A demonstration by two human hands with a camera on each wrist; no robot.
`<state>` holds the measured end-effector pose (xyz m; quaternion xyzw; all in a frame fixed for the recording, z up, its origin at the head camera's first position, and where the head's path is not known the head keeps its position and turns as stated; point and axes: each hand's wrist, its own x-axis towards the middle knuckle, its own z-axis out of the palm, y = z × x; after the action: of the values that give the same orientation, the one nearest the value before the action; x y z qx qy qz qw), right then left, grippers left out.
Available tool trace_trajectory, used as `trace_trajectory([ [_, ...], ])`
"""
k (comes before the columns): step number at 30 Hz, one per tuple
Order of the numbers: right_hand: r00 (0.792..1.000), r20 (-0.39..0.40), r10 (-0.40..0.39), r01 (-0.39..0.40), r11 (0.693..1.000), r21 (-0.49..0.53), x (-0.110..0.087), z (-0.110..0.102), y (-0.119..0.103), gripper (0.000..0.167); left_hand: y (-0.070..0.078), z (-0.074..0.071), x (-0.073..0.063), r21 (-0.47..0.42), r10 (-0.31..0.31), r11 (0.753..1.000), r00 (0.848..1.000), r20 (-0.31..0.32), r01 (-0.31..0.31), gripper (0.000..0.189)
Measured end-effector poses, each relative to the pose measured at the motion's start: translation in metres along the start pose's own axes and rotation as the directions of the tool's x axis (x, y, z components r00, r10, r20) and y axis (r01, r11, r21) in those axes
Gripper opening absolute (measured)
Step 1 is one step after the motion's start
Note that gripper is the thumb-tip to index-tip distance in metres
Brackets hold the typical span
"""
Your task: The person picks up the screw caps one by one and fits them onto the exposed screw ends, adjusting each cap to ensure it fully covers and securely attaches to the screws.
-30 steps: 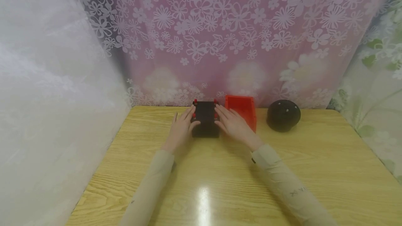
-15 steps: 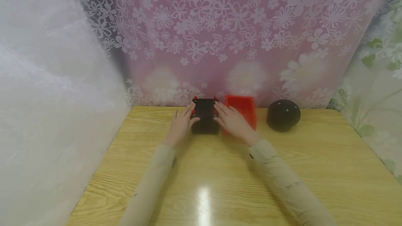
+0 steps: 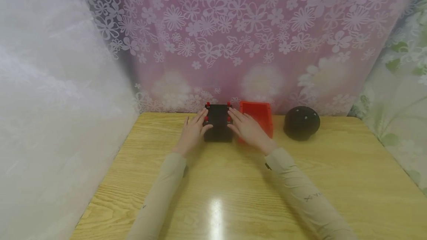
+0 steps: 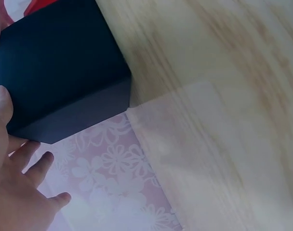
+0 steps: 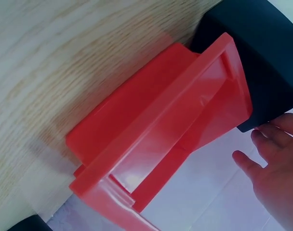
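Observation:
A black box [image 3: 218,123] with small red knobs along both sides of its top stands at the table's far side. My left hand [image 3: 191,133] lies along its left side, fingers stretched forward and thumb toward the near face. On the opposite side my right hand [image 3: 249,132] lies likewise, its straight fingers by the knobs. In the left wrist view, the left thumb [image 4: 3,105] rests against the box's dark face, the other fingers below its edge. The right fingertips [image 5: 262,137] are by the box's lower corner in the right wrist view.
A red open bin [image 3: 256,112] stands right beside the box, partly behind my right hand. Farther right sits a rounded black object [image 3: 301,123] with several shiny dots. A pink flowered curtain [image 3: 213,40] hangs behind the wooden table [image 3: 213,180].
The black box and both hands have shifted slightly away from me, toward the curtain, and have stayed put over the last half second. The red bin and rounded black object have not moved.

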<state>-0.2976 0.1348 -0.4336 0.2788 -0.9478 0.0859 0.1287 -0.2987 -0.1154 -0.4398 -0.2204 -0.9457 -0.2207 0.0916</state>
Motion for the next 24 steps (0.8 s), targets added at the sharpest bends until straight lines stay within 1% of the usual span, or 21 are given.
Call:
trace_trajectory([
  [4, 1.000, -0.001, 0.015, -0.015, 1.000, -0.007, -0.001, -0.002, -0.001, 0.068, 0.000, 0.000, 0.000, 0.007, -0.008, 1.000, 1.000, -0.001, 0.008, 0.071],
  [7, 0.999, -0.013, 0.041, -0.041, 0.999, -0.015, -0.002, -0.005, -0.002, 0.070, -0.001, 0.000, -0.003, 0.005, -0.014, 1.000, 1.000, -0.028, 0.014, 0.073],
  [9, 0.998, -0.036, 0.057, -0.057, 0.998, -0.010, -0.004, -0.008, -0.002, 0.069, -0.003, -0.001, -0.007, 0.000, -0.016, 1.000, 0.997, -0.073, 0.016, 0.072],
  [11, 0.995, -0.066, 0.079, -0.078, 0.997, 0.011, -0.009, -0.012, -0.002, 0.065, -0.003, -0.003, -0.012, -0.019, -0.012, 1.000, 0.989, -0.150, 0.009, 0.066],
  [12, 0.993, -0.086, 0.086, -0.085, 0.996, 0.018, -0.012, -0.014, -0.002, 0.062, -0.004, -0.003, -0.015, -0.021, -0.007, 1.000, 0.980, -0.197, 0.003, 0.062],
  [13, 0.990, -0.114, 0.089, -0.086, 0.996, 0.030, -0.015, -0.016, -0.003, 0.058, -0.004, -0.004, -0.018, -0.022, -0.004, 1.000, 0.969, -0.246, -0.002, 0.057],
  [15, 0.981, -0.172, 0.093, -0.086, 0.995, 0.046, -0.022, -0.019, -0.003, 0.050, -0.005, -0.004, -0.024, -0.017, 0.012, 1.000, 0.938, -0.347, -0.019, 0.047],
  [17, 0.966, -0.247, 0.079, -0.067, 0.996, 0.058, -0.030, -0.022, -0.004, 0.042, -0.005, -0.004, -0.029, -0.003, 0.034, 0.999, 0.905, -0.423, -0.039, 0.038],
  [19, 0.943, -0.329, 0.043, -0.025, 0.998, 0.060, -0.038, -0.024, -0.006, 0.034, -0.005, -0.004, -0.033, 0.025, 0.067, 0.998, 0.877, -0.475, -0.063, 0.031],
  [21, 0.914, -0.405, -0.002, 0.027, 0.998, 0.056, -0.045, -0.024, -0.007, 0.029, -0.004, -0.003, -0.037, 0.047, 0.112, 0.994, 0.852, -0.511, -0.102, 0.025],
  [23, 0.883, -0.467, -0.052, 0.083, 0.996, 0.046, -0.053, -0.025, -0.008, 0.026, -0.002, -0.003, -0.040, 0.062, 0.153, 0.988, 0.832, -0.533, -0.142, 0.021],
  [24, 0.870, -0.488, -0.073, 0.107, 0.993, 0.042, -0.056, -0.026, -0.009, 0.026, 0.000, -0.004, -0.042, 0.066, 0.168, 0.985, 0.827, -0.537, -0.157, 0.020],
])
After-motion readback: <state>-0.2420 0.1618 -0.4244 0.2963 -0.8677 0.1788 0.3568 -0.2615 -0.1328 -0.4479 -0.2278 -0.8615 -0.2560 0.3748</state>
